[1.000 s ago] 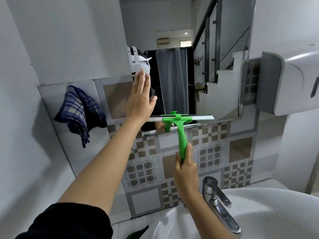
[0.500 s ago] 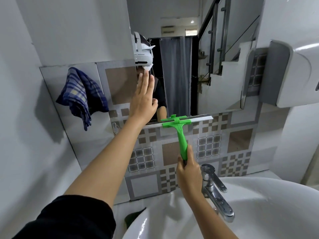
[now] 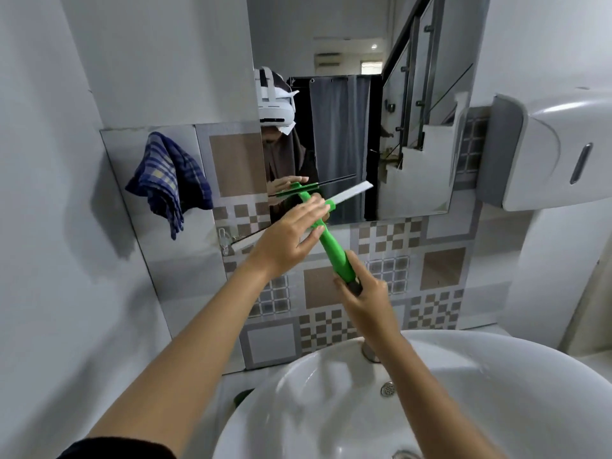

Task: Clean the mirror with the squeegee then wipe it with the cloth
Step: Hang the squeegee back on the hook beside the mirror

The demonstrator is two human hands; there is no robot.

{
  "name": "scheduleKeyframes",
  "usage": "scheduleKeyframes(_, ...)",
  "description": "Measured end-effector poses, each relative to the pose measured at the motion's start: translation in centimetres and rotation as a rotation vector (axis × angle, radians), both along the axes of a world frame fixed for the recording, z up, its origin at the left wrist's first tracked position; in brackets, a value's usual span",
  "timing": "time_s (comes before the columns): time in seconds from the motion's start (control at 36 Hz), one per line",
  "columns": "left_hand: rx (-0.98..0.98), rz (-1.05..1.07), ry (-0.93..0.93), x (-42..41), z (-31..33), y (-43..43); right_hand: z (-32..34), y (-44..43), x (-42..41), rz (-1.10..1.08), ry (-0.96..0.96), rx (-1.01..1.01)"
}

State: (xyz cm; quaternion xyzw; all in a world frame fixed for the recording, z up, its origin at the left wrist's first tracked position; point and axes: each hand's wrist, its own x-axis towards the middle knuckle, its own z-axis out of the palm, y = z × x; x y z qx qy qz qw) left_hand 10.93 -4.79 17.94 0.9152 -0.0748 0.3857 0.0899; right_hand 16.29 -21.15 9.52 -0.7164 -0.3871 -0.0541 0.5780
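Nearest, the right hand (image 3: 362,293) is wrapped around the butt of the green squeegee (image 3: 334,253); its handle runs up and leftward to a blade tilted across the mirror (image 3: 417,180)'s bottom edge; the left hand (image 3: 291,236), fingers flat and extended, lies over the head of the tool; farthest left, well apart, the plaid cloth (image 3: 169,180) hangs on the wall, nearer the left arm.
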Motion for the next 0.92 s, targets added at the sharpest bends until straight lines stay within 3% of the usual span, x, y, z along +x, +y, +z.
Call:
scheduleKeyframes(0.28,0.245,0.132,0.099,-5.0,-2.8,0.7,7.8,-3.3,3.0,0.181,-0.516,-0.586)
scheduleKeyframes(0.47,0.14,0.143,0.087,-8.5,-5.1,0.5,10.5,-1.1,1.0,0.221,-0.85,-0.728)
scheduleKeyframes(0.56,0.074,0.194,0.035,-9.7,-7.0,0.6,9.8,0.3,0.4,0.243,-0.826,-0.628)
scheduleKeyframes(0.69,-0.087,0.374,-0.12,-10.9,-10.5,0.0,7.1,2.5,-1.1,0.197,-0.858,-0.216)
scheduleKeyframes(0.81,-0.185,0.504,-0.178,-11.4,-12.7,-0.6,4.5,3.8,-3.7,0.012,-0.586,0.111)
scheduleKeyframes(0.92,-0.332,0.611,-0.268,-11.4,-13.5,-1.0,1.9,5.1,-6.5,-0.089,-0.202,0.179)
